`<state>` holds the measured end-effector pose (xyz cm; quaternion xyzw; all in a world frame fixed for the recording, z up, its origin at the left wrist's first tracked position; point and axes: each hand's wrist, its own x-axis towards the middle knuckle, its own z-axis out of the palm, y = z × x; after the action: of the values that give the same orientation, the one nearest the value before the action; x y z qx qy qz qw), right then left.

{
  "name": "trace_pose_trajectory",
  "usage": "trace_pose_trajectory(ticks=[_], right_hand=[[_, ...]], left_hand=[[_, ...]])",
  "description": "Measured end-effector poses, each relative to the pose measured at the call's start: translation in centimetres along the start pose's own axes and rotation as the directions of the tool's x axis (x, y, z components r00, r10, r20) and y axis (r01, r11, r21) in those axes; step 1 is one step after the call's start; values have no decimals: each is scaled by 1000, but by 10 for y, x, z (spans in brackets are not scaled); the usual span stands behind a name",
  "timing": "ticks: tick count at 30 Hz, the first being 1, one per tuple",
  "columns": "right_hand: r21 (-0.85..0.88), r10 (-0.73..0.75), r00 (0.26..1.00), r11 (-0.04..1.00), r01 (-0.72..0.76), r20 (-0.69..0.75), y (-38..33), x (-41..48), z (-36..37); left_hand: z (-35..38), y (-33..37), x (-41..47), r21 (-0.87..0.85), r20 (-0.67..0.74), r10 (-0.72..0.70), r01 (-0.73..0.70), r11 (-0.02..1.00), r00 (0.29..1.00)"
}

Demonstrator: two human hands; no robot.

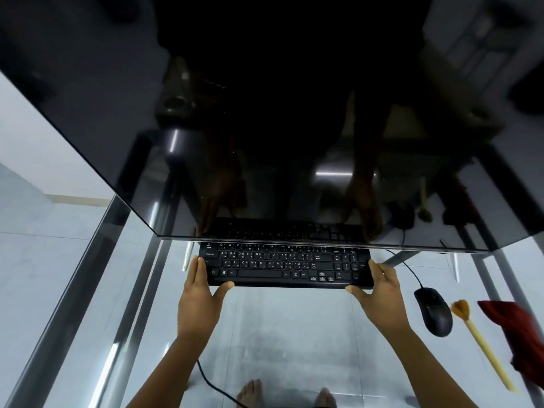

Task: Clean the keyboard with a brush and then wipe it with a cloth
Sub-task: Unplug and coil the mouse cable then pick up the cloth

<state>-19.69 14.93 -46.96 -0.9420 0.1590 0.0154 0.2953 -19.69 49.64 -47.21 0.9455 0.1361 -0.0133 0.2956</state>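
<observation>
A black keyboard [284, 266] lies on the glass desk [282, 328], its far rows tucked under the edge of a big dark monitor. My left hand [198, 295] grips its left end, thumb on the front edge. At the other end my right hand [379, 293] holds the right side the same way. A brush [482, 340] with a pale wooden handle and tan bristles rests on the glass to the right. Beside it, at the right edge, sits a crumpled red cloth [521, 334].
The dark monitor [265, 128] fills the upper view and overhangs the keyboard. A black wired mouse [433, 311] lies between the keyboard and the brush. A black cable [215, 384] runs under my left forearm. Metal desk rails and my bare feet show through the glass.
</observation>
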Motion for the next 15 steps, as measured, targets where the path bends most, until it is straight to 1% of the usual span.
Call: trace_pose_trajectory(ticks=[5, 10, 11, 13, 15], right_hand=[[-21, 4, 1000, 1000, -4, -6, 0, -1, 2], [-16, 2, 1000, 1000, -2, 0, 1, -4, 3], [-13, -1, 1000, 1000, 1, 10, 1, -4, 2], [-33, -21, 1000, 999, 22, 12, 4, -6, -4], [-119, -37, 998, 992, 31, -50, 14, -10, -18]], left_hand=[[2, -1, -2, 3, -5, -6, 6, 1000, 1000], [3, -3, -2, 20, 19, -4, 3, 1000, 1000], [4, -5, -2, 29, 18, 6, -7, 1000, 1000], [9, -7, -4, 83, -26, 68, -65, 994, 997], [14, -4, -9, 121, -69, 128, -119, 985, 989]])
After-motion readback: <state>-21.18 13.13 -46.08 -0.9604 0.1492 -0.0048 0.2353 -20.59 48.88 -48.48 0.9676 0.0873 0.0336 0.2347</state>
